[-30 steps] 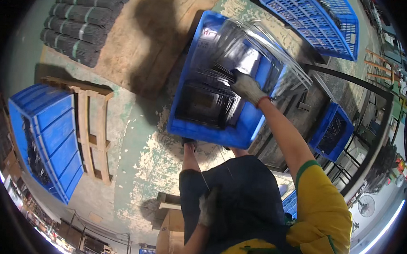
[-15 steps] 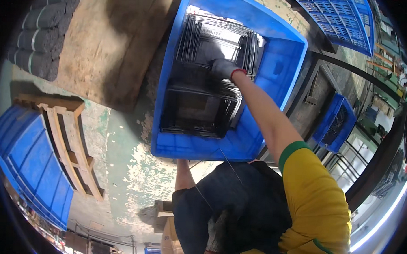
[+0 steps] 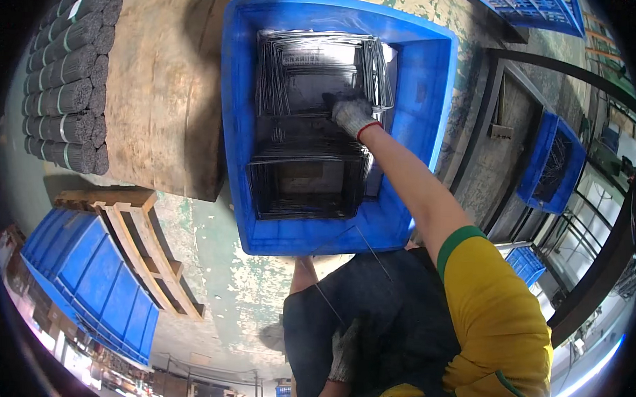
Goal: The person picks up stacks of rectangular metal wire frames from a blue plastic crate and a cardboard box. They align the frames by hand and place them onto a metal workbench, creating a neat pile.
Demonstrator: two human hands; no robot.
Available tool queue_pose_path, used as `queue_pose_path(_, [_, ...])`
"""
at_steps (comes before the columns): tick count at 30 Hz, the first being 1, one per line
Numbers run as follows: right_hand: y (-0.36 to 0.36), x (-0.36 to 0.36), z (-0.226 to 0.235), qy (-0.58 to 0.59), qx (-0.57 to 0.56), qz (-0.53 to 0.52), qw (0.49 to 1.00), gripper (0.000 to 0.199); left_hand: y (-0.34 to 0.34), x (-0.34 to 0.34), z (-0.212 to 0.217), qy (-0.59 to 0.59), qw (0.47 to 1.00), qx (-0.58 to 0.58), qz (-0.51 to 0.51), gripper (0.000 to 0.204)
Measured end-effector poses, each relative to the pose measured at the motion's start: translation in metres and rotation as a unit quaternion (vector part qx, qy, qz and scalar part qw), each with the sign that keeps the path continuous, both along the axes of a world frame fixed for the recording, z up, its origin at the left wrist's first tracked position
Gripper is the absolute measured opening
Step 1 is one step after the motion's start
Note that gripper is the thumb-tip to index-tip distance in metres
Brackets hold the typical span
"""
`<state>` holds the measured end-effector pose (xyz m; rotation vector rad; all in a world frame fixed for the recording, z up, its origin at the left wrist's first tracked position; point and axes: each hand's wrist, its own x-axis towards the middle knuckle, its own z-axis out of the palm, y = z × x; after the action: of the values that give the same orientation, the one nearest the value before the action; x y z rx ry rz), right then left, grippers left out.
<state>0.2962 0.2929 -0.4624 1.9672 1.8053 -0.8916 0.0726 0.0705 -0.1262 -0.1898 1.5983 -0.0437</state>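
Note:
My right hand (image 3: 354, 117), in a pale glove with dark fingertips and a red cuff, reaches into a large blue plastic bin (image 3: 444, 98). Its fingers look spread over a stack of thin rectangular wire frames (image 3: 272, 78), near the frames' right side; I see nothing clearly gripped. A second group of dark wire frames (image 3: 255, 189) lies in the bin's near half. Low over my dark apron, my gloved left hand (image 3: 342, 350) is closed on a thin wire frame (image 3: 375, 256). That frame stretches up to the bin's near rim, and the left fingertips are partly hidden.
Bundles of dark rods (image 3: 69, 109), tied with light bands, lie on a wooden board (image 3: 154, 88) at left. Below them, a wooden pallet (image 3: 148, 252) stands beside a blue container (image 3: 94, 282). At right, a smaller blue crate (image 3: 554, 165) sits past a dark metal frame (image 3: 492, 127).
The view has shifted, so the bin appears farther left. My right hand has moved a little toward the right side of the frames. My left hand keeps the wire frame over the apron.

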Motion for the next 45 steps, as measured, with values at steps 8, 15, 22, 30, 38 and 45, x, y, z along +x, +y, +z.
queue_pose_path(8, [-0.035,-0.023,0.022,0.006,0.183,0.047,0.982,0.036,-0.004,0.003,-0.005,-0.027,0.995,0.039,-0.092,0.024])
queue_pose_path(15, [-0.018,-0.005,-0.026,0.057,0.195,-0.157,0.967,0.028,0.013,0.011,-0.005,0.031,0.998,-0.048,0.003,0.033])
queue_pose_path(22, [-0.036,-0.003,0.037,0.095,-0.085,0.074,0.989,0.039,0.015,0.024,0.002,-0.005,0.998,-0.038,-0.045,0.036])
queue_pose_path(30, [-0.196,0.025,0.222,0.166,0.07,-0.323,0.929,0.041,0.014,-0.007,0.023,-0.052,0.945,0.132,-0.296,0.039])
queue_pose_path(38, [-0.409,-0.084,0.449,0.311,0.053,-0.806,0.501,0.034,0.051,0.01,0.158,-0.209,0.747,0.362,-0.518,0.037])
queue_pose_path(45, [-0.511,-0.299,0.486,0.066,0.125,-0.923,0.359,0.04,0.019,-0.013,0.269,-0.316,0.238,0.398,-0.827,0.035])
